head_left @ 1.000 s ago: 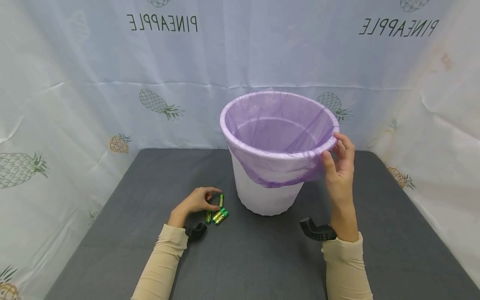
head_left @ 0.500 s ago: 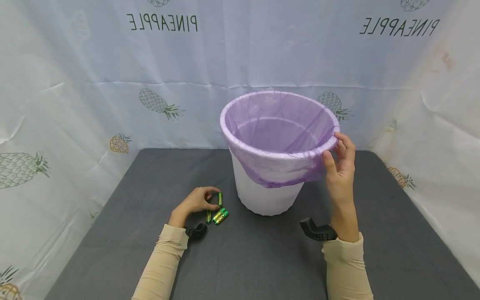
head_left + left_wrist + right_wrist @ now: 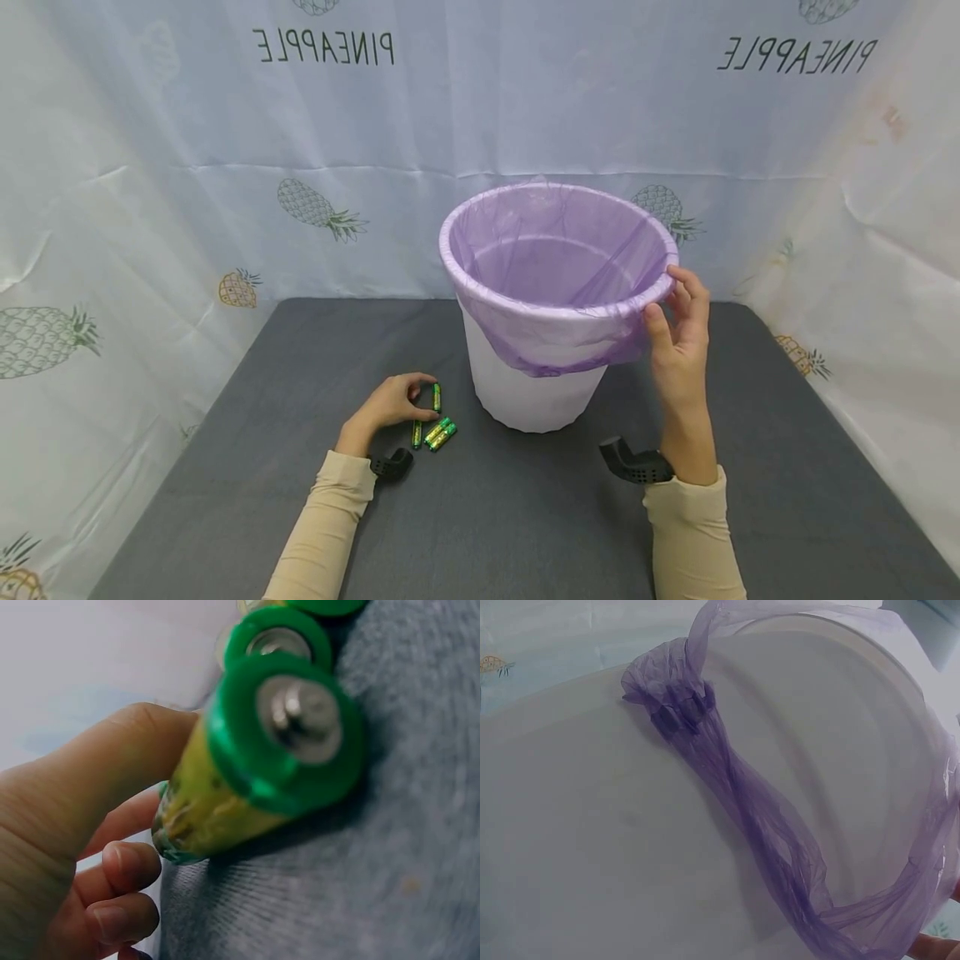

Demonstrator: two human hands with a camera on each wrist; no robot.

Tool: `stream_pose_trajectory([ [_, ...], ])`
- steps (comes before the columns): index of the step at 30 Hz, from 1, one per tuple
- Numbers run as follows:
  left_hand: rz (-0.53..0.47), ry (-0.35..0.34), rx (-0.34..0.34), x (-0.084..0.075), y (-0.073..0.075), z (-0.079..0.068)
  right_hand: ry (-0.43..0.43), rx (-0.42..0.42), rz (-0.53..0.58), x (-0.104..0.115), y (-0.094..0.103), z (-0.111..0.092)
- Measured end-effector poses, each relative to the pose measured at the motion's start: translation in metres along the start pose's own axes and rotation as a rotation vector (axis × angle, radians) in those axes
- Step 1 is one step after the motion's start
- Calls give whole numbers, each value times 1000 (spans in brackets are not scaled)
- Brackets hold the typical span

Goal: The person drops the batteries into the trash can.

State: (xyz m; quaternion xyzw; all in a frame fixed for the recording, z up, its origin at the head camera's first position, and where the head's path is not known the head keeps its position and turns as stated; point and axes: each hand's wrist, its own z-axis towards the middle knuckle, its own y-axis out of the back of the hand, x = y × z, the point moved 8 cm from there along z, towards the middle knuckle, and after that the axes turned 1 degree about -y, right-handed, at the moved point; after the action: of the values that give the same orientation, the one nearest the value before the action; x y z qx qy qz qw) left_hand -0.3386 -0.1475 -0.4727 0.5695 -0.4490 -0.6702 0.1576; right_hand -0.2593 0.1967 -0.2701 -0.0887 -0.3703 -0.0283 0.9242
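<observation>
My left hand (image 3: 397, 400) curves its index finger and thumb around the two ends of a small green-and-gold battery (image 3: 437, 397) on the table. Another battery (image 3: 417, 433) lies just below the thumb, and a pair of batteries (image 3: 440, 435) sits side by side to the right. Up close in the left wrist view, a battery's green end (image 3: 300, 720) hides most of the fingertip contact. With thumb and fingers my right hand (image 3: 681, 333) grips the rim of a white trash can (image 3: 528, 408) lined with a purple trash bag (image 3: 555, 354). The right wrist view shows the bag's twisted edge (image 3: 735, 780).
A dark grey cloth covers the table (image 3: 525, 517). Behind and beside it hangs a white curtain (image 3: 405, 225) printed with pineapples. A black wrist mount (image 3: 633, 462) sticks out inward from the right arm, and another mount (image 3: 392, 463) from the left.
The battery between my left index finger and thumb has slid slightly left, with the index fingertip drawing in along with it. My right hand and the trash can have stayed still.
</observation>
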Motion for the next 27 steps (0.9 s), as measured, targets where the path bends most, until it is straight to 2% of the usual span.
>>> stream_pose_trajectory([
  [16,15,-2,-22,-2,0,-2,3,8,1,1,-1,-1],
  [27,-39,-15,-69,-2,13,-5,-4,9,-1,1,-1,-1],
])
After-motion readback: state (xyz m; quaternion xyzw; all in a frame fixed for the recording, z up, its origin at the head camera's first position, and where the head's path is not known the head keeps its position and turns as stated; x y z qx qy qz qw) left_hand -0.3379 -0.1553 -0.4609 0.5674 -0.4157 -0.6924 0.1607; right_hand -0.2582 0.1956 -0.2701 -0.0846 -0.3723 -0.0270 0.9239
